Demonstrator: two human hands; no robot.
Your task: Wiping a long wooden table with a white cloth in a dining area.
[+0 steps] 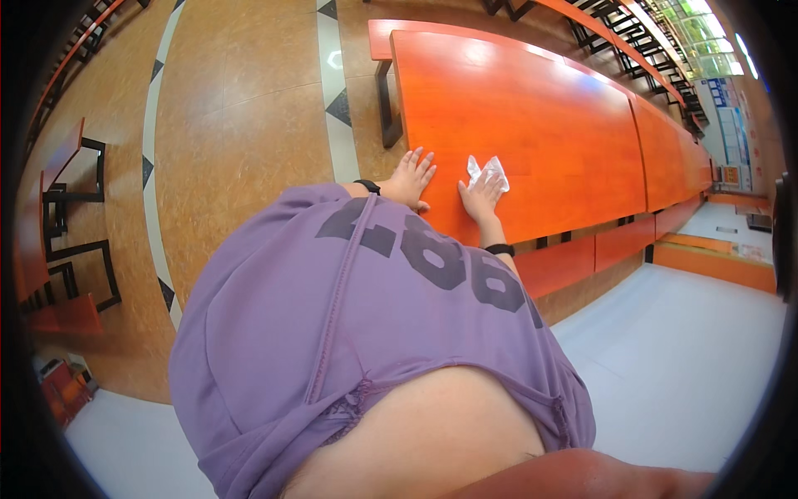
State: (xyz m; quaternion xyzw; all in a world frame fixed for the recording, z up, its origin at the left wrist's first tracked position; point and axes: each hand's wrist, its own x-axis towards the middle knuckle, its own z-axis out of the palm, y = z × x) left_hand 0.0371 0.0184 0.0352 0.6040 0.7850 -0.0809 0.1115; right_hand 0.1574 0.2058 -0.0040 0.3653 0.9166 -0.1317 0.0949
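My left hand (411,179) lies with its fingers spread at the near left edge of a glossy orange wooden table (530,125); it holds nothing. To its right, my right hand (483,198) rests on the tabletop, its fingers over a crumpled white tissue or thin wipe (497,171). The wipe lies against the table under those fingers and sticks out beyond and beside them. A dark band circles each wrist.
Under the table's near side runs a red bench (555,268), with another bench (380,38) along the far side. More tables and benches (62,162) stand at the left on the brown tiled floor. A second long table adjoins at the right.
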